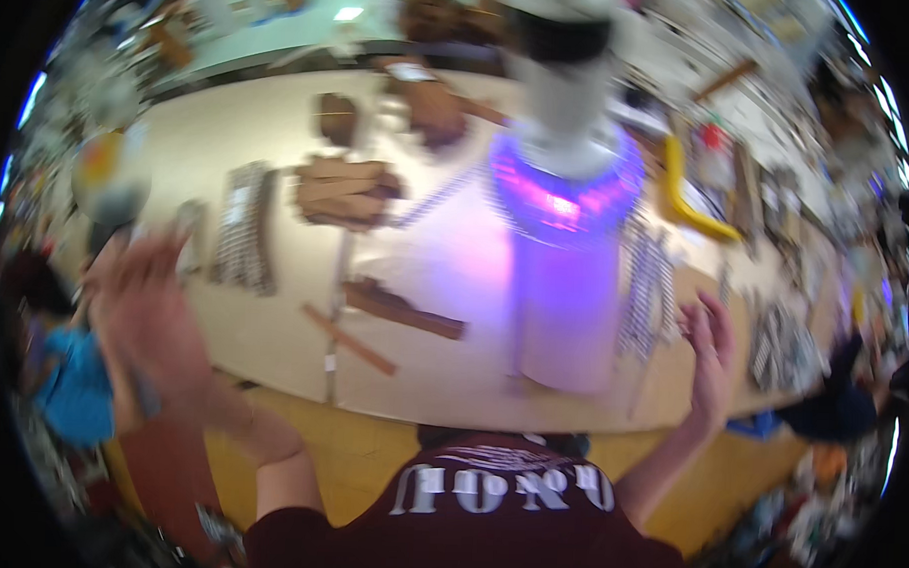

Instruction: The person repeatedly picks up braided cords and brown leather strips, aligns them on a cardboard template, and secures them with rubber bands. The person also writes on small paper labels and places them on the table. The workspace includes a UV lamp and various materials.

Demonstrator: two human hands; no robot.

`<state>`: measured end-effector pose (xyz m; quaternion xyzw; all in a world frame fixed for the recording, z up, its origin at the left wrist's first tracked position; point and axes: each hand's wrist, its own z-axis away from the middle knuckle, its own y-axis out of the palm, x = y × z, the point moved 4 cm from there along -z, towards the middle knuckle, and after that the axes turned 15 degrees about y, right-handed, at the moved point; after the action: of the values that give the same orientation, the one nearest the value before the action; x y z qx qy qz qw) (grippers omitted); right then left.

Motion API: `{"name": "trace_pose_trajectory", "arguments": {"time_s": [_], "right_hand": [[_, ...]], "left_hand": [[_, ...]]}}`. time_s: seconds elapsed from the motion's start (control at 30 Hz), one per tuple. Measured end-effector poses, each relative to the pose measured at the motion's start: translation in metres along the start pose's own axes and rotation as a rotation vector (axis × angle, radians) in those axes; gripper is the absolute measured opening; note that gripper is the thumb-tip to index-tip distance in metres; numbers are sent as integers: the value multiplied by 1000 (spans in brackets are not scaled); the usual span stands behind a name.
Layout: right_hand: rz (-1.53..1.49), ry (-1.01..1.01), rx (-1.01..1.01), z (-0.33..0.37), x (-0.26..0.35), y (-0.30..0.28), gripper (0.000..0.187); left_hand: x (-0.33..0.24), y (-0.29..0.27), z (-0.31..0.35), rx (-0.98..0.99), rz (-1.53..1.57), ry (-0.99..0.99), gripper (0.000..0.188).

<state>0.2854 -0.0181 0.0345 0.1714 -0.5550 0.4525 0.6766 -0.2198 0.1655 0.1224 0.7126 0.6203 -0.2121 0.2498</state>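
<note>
Left hand [149, 298] blurred, fingers loosely spread, right hand [710, 355] beside checked strips [642, 296], fingers half curled, holding nothing

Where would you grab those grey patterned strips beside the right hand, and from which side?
Probably across the middle of the patterned strips, from the right: they look long and narrow, pointing away from the person, with the right hand there and the glowing machine on their left.
</note>
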Motion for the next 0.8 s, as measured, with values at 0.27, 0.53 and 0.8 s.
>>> {"name": "trace_pose_trajectory", "arguments": {"time_s": [0.27, 0.53, 0.8], "right_hand": [[168, 60, -344, 12, -13, -41, 27], [760, -46, -444, -5, -56, -48, 22], [768, -127, -380, -33, -55, -41, 21]], "left_hand": [[-106, 242, -19, 298, 1590, -617, 26], [-109, 230, -8, 460, 1558, -456, 8], [-126, 228, -14, 76, 1340, -458, 7]]}}
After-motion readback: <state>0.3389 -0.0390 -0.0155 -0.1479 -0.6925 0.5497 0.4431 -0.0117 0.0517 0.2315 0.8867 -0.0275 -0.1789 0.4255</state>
